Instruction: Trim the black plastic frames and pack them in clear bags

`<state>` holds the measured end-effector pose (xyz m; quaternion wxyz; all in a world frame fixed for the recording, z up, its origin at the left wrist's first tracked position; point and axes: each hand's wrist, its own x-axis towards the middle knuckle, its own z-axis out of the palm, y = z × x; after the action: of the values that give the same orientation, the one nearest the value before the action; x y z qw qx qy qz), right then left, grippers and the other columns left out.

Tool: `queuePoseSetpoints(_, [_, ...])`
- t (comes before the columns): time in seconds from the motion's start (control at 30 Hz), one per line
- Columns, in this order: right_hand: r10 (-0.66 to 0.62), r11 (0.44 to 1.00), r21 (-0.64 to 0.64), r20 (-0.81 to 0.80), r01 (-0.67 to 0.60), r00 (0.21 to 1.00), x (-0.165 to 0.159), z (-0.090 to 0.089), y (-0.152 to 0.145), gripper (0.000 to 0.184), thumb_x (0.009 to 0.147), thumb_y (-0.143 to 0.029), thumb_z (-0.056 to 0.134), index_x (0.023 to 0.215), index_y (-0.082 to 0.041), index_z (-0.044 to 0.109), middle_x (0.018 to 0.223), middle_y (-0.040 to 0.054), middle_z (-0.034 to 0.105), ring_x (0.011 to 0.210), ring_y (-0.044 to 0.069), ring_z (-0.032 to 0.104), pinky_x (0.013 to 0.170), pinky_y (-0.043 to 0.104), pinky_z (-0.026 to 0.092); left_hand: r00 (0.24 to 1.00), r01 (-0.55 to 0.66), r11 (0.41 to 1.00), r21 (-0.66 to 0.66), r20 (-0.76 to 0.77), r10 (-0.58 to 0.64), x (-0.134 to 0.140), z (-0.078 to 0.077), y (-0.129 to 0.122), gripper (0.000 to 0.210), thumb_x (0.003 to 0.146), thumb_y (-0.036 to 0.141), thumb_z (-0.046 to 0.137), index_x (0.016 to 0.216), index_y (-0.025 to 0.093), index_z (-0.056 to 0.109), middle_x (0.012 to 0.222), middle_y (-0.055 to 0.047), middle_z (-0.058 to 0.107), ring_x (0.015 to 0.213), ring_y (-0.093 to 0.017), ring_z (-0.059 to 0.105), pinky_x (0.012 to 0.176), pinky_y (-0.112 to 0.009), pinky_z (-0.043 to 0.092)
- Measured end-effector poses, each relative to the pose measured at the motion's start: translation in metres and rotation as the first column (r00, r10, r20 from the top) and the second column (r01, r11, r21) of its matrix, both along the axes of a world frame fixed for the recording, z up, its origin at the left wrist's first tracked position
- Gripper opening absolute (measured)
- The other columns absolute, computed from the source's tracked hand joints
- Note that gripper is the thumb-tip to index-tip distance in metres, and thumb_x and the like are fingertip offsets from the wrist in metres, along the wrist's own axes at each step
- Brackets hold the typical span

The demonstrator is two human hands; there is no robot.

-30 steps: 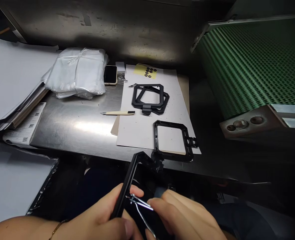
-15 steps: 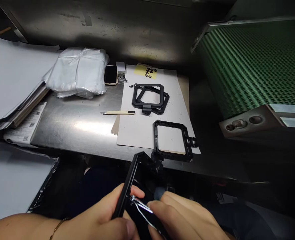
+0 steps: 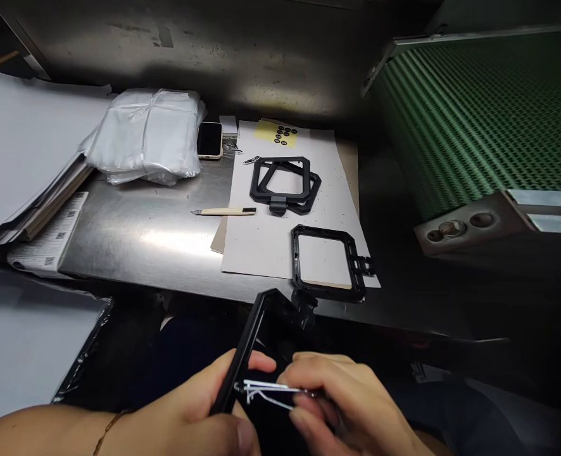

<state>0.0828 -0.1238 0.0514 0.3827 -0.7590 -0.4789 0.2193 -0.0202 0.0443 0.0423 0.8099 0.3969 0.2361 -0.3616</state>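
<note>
From where I stand, the steel surface (image 3: 133, 234) runs across in front of the person, with a green mesh panel (image 3: 480, 120) over its right side. A stack of white sheets (image 3: 28, 126) covers its left end. A white board (image 3: 256, 253) reaches from near the back edge almost to the near edge, and a bundle of clear bags (image 3: 152, 139) sits back left.

Just beyond the near edge are both hands. The left hand (image 3: 199, 411) grips a black frame (image 3: 242, 348) tilted on edge; the right hand (image 3: 342, 399) pinches a nail clipper, its tip right by the frame's bar, though I cannot tell whether they touch.

A second frame (image 3: 296, 253) lies over the board's near right corner, and two overlapping frames (image 3: 261, 197) lie nearer its far edge.

Smaller still: a phone (image 3: 210, 139) by the bundle, a yellow note (image 3: 265, 131) at the board's far edge, a craft knife (image 3: 226, 211) across its left edge, and that silvery nail clipper (image 3: 266, 385).
</note>
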Motion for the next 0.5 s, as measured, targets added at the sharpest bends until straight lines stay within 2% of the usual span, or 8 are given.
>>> queuePoseSetpoints(0.07, [-0.070, 0.997, -0.023, -0.069, 0.068, 0.995, 0.005, -0.002, -0.005, 0.008, 0.081, -0.023, 0.045, 0.085, -0.023, 0.051, 0.066, -0.0024, 0.056, 0.057, 0.009, 0.054, 0.050, 0.017, 0.045, 0.999, 0.014, 1.000, 0.028, -0.030, -0.013, 0.002, 0.002, 0.001, 0.076, 0.055, 0.057, 0.061, 0.113, 0.019, 0.032, 0.061, 0.003, 0.053, 0.055, -0.011, 0.040, 0.060, -0.025, 0.031])
queuePoseSetpoints(0.17, [-0.151, 0.987, -0.046, 0.039, 0.153, 0.988, 0.006, -0.003, -0.008, 0.006, 0.079, -0.024, 0.045, 0.083, -0.022, 0.049, 0.059, -0.0039, 0.051, 0.047, 0.008, 0.047, 0.046, 0.019, 0.042, 1.000, -0.021, 1.000, -0.012, 0.000, 0.021, 0.004, 0.006, 0.002, 0.070, 0.060, 0.053, 0.060, 0.114, 0.017, 0.034, 0.059, 0.003, 0.053, 0.057, -0.012, 0.042, 0.069, -0.032, 0.035])
queuePoseSetpoints(0.27, [-0.106, 0.993, -0.026, 0.155, 0.111, 0.982, 0.001, 0.001, -0.006, 0.012, 0.075, -0.022, 0.053, 0.085, -0.021, 0.046, 0.058, -0.0051, 0.046, 0.048, 0.008, 0.046, 0.048, 0.019, 0.042, 0.990, -0.032, 0.991, -0.127, 0.131, 0.049, 0.005, 0.008, 0.002, 0.044, 0.072, 0.042, 0.054, 0.109, 0.020, 0.043, 0.067, 0.001, 0.053, 0.064, -0.012, 0.046, 0.070, -0.029, 0.036])
queuePoseSetpoints(0.33, [-0.087, 0.996, -0.020, 0.187, 0.092, 0.978, -0.003, 0.003, -0.003, 0.014, 0.075, -0.023, 0.054, 0.085, -0.020, 0.045, 0.058, -0.0053, 0.044, 0.050, 0.009, 0.046, 0.050, 0.019, 0.042, 0.983, -0.032, 0.986, -0.164, 0.172, 0.061, 0.005, 0.008, 0.001, 0.033, 0.076, 0.036, 0.053, 0.105, 0.021, 0.047, 0.073, 0.000, 0.054, 0.069, -0.012, 0.048, 0.067, -0.025, 0.036])
queuePoseSetpoints(0.43, [-0.061, 0.998, 0.003, 0.211, 0.062, 0.976, -0.005, 0.004, 0.002, 0.014, 0.075, -0.019, 0.050, 0.088, -0.020, 0.045, 0.060, -0.0051, 0.043, 0.052, 0.009, 0.046, 0.050, 0.019, 0.040, 0.984, -0.053, 0.985, -0.163, 0.159, 0.079, 0.004, 0.008, 0.000, 0.033, 0.076, 0.035, 0.053, 0.105, 0.022, 0.048, 0.073, 0.000, 0.053, 0.067, -0.012, 0.048, 0.065, -0.023, 0.037])
queuePoseSetpoints(0.5, [-0.057, 0.997, 0.072, 0.240, 0.041, 0.969, -0.003, 0.002, 0.006, 0.015, 0.074, -0.015, 0.048, 0.089, -0.018, 0.045, 0.059, -0.0054, 0.041, 0.051, 0.008, 0.044, 0.047, 0.019, 0.038, 0.982, -0.062, 0.987, -0.150, 0.167, 0.087, 0.003, 0.007, 0.000, 0.033, 0.076, 0.035, 0.053, 0.106, 0.021, 0.048, 0.072, 0.000, 0.053, 0.068, -0.012, 0.048, 0.067, -0.025, 0.037])
